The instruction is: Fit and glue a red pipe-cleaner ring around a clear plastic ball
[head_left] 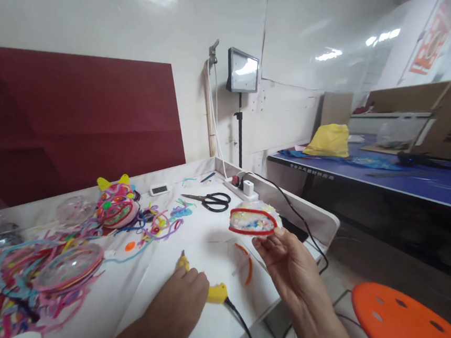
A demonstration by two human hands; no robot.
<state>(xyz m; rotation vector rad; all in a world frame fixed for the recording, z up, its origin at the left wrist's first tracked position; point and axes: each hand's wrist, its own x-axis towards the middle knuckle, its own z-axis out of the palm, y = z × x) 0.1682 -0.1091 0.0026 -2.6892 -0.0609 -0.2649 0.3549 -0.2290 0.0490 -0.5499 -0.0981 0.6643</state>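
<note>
My left hand (180,304) is closed round a yellow glue gun (217,293) low over the white table. The tool's dark tip points away from me, and a black cord trails from its right end. Its middle is hidden under my fingers. In my right hand (286,261), raised above the table's right side, thumb and fingers pinch a clear, rounded plastic piece (252,223). A red fuzzy strip edges it, with whitish and coloured bits showing inside. An orange curved strip (249,268) lies on the table between my hands.
Black-handled scissors (214,202) lie near the back, beside a power strip (247,192). Colourful fuzzy strips (15,271) and a decorated ball-like figure (117,207) fill the left side. An orange stool (409,327) stands at right. A raised rim (309,205) borders the table.
</note>
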